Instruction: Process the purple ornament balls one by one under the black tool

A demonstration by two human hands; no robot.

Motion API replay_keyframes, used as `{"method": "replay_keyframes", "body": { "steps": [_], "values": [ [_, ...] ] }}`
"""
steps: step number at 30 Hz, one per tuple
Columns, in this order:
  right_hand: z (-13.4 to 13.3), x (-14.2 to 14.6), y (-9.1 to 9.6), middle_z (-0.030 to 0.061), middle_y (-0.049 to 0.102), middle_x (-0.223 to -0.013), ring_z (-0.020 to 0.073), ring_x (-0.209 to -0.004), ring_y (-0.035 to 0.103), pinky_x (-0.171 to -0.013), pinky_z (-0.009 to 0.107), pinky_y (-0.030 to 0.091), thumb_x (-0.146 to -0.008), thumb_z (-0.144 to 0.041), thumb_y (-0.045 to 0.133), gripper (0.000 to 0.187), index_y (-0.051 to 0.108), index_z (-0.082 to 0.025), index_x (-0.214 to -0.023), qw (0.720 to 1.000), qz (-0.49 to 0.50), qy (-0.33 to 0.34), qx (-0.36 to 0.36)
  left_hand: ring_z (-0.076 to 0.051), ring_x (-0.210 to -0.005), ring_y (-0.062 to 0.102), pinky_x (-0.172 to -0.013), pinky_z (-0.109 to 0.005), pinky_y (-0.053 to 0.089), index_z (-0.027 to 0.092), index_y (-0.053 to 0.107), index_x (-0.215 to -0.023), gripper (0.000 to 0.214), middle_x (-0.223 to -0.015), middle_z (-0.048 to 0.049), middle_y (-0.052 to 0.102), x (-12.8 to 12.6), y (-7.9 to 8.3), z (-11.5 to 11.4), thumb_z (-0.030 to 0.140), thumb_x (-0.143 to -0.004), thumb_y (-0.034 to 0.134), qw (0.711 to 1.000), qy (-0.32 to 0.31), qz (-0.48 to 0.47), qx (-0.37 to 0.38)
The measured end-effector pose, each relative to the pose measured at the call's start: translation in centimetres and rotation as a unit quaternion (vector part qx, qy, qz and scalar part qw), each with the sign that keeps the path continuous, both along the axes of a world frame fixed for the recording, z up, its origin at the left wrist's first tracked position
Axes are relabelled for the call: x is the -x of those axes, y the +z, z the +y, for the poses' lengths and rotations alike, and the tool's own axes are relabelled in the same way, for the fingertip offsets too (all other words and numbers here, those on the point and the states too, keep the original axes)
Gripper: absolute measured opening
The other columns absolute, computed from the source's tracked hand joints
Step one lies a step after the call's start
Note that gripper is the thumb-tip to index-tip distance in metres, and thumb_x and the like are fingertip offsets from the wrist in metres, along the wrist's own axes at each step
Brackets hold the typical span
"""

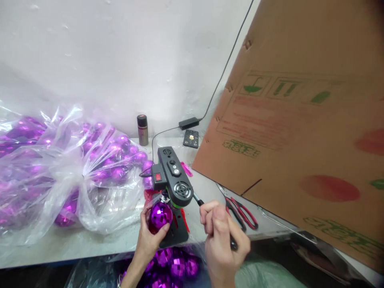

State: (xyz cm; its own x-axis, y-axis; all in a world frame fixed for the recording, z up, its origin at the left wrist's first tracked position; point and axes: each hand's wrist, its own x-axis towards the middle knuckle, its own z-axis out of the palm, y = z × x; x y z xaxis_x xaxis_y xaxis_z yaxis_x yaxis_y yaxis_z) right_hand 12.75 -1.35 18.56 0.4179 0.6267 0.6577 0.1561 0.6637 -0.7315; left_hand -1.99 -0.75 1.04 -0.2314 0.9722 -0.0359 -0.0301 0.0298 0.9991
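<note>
My left hand (149,236) is closed around a shiny purple faceted ball (160,215), holding it up under the head of a small black machine (173,180) with a red switch. My right hand (222,236) is closed on the machine's black lever handle (199,201), which sticks out to the right of the head. The machine stands on a black base (177,236) at the table's front edge.
A big clear plastic bag of purple balls (60,168) fills the table's left. More purple balls (174,268) lie in a bag below the table edge. Red-handled scissors (243,214), a leaning cardboard box (300,120), a small can (143,130) and a power adapter (189,123) are nearby.
</note>
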Motion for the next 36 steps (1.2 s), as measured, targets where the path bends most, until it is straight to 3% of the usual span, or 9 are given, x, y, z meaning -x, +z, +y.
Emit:
{"method": "replay_keyframes", "body": {
  "steps": [5,10,20,28,33,36],
  "values": [
    [-0.1,-0.2,-0.5,-0.0047,0.044,-0.060,0.0095,-0.057,0.049,-0.054,0.024,0.038,-0.112,-0.016,0.048,0.046,0.045,-0.021,-0.066,1.000,-0.016,0.008,-0.018,-0.044,-0.137,0.066,-0.119,-0.068,0.047,0.023,0.057,-0.139,0.081,-0.143,-0.0174,0.070,-0.4,-0.4,-0.4,0.044,-0.068,0.090,0.987,-0.042,0.149,-0.034],
    [-0.3,-0.3,-1.0,-0.0043,0.045,-0.061,0.0095,-0.058,0.050,-0.054,0.024,0.039,-0.111,-0.013,0.047,0.044,0.046,-0.021,-0.068,0.999,-0.023,0.008,-0.027,-0.044,-0.131,0.069,-0.116,-0.070,0.050,0.023,0.058,-0.139,0.081,-0.138,-0.0166,0.072,-0.1,-0.1,-0.1,0.040,-0.067,0.090,0.984,-0.053,0.169,-0.031],
    [-0.2,-0.1,-0.8,-0.0045,0.045,-0.058,0.0098,-0.054,0.050,-0.051,0.024,0.038,-0.110,-0.013,0.048,0.046,0.046,-0.020,-0.065,0.999,-0.021,-0.004,-0.034,-0.044,-0.128,0.070,-0.113,-0.068,0.053,0.022,0.069,-0.131,0.069,-0.132,-0.0158,0.076,-0.8,2.4,1.2,0.031,-0.065,0.087,0.976,-0.093,0.185,-0.063],
    [-0.2,-0.2,-1.2,-0.0045,0.043,-0.060,0.0089,-0.055,0.049,-0.051,0.023,0.036,-0.110,-0.013,0.049,0.044,0.045,-0.021,-0.067,0.999,-0.011,-0.009,-0.035,-0.042,-0.125,0.070,-0.114,-0.065,0.053,0.020,0.066,-0.135,0.077,-0.130,-0.0157,0.075,-2.1,0.6,1.3,0.035,-0.063,0.089,0.985,-0.082,0.147,-0.033],
    [0.0,0.8,-1.2,-0.0062,0.036,-0.054,0.0082,-0.051,0.045,-0.050,0.024,0.032,-0.112,-0.022,0.052,0.053,0.039,-0.020,-0.060,0.997,0.007,-0.061,-0.051,-0.042,-0.124,0.070,-0.113,-0.065,0.054,0.017,0.067,-0.134,0.078,-0.130,-0.0170,0.074,-2.3,-0.1,1.4,0.034,-0.061,0.090,0.985,-0.079,0.152,-0.033],
    [0.2,1.4,-1.5,-0.0070,0.035,-0.052,0.0077,-0.047,0.042,-0.055,0.025,0.039,-0.113,-0.034,0.053,0.062,0.036,-0.020,-0.056,0.994,0.021,-0.099,-0.043,-0.041,-0.123,0.071,-0.113,-0.063,0.056,0.018,0.067,-0.134,0.078,-0.128,-0.0151,0.075,-2.2,-0.1,1.4,0.033,-0.062,0.090,0.984,-0.077,0.159,-0.033]
  ]
}}
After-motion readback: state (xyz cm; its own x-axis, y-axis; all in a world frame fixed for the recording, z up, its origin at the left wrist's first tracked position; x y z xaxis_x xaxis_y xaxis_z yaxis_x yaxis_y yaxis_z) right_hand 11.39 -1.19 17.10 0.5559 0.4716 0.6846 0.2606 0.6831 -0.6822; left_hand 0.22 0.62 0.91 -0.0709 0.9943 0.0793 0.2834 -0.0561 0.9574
